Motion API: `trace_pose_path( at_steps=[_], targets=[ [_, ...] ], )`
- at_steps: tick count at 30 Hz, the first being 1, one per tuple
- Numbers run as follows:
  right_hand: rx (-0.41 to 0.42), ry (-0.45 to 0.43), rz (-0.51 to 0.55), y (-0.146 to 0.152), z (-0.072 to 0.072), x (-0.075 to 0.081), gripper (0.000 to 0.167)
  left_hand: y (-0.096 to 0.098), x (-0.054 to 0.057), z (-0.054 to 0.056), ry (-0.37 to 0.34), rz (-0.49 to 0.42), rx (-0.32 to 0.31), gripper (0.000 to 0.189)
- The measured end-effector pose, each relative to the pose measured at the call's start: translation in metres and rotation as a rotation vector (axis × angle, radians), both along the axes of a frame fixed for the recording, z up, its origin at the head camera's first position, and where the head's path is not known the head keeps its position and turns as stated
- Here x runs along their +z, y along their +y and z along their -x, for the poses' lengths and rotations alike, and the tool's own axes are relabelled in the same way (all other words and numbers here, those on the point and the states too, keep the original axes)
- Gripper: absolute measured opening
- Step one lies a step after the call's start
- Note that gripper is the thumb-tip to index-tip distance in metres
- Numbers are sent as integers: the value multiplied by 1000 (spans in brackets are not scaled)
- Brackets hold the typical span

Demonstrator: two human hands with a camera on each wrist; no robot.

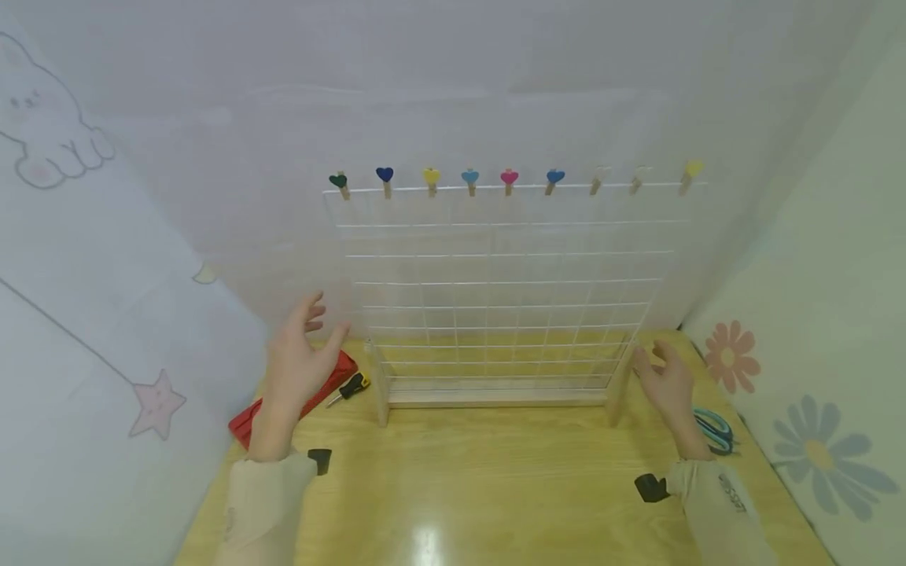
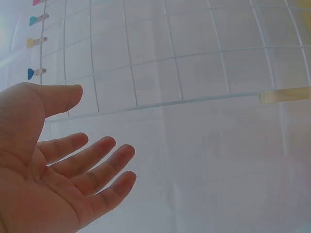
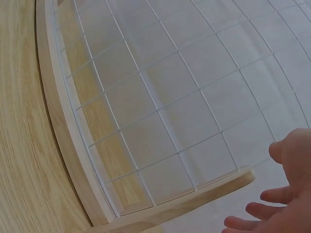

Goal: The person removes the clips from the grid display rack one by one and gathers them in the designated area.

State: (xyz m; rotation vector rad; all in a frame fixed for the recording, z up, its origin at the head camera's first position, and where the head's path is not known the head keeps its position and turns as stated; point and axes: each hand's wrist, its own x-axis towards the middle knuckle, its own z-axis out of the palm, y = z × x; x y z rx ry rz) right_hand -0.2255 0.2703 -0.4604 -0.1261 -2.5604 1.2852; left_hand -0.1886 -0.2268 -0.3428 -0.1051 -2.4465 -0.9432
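Note:
A white wire grid panel stands upright in a light wooden stand. Several clothespins with coloured hearts line its top wire, among them a dark green one, a pink one and a yellow one. My left hand is raised beside the panel's left edge, holding nothing; in the left wrist view its fingers are spread and relaxed, apart from the wires. On the other side, my right hand is near the right wooden upright, empty, its fingers loosely bent in the right wrist view.
Below the left hand lie a red object, partly hidden by the arm, and a screwdriver with a black and yellow handle. Scissors with teal handles rest behind the right wrist. Printed white cloth surrounds the wooden table.

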Motion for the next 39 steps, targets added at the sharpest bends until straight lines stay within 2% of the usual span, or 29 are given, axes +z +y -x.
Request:
trace_pose_path(
  at_steps=[4, 10, 16, 23, 29, 39],
  targets=[
    [25, -90, 97, 2, 7, -6, 66, -4, 20, 5, 59, -32, -11, 55],
    [77, -128, 209, 4, 14, -14, 69, -8, 46, 13, 121, -45, -20, 52],
    [91, -136, 237, 7, 17, -20, 68, -10, 65, 20, 127, -76, -20, 50],
    [105, -120, 244, 10, 19, -27, 63, -9, 86, 28, 170, -87, -6, 46],
    [95, -122, 273, 11, 20, -31, 61, -8, 102, 35, 196, -80, 6, 43],
    [17, -127, 311, 13, 26, -34, 64, -3, 117, 42, 172, -102, -3, 45]
  ],
)
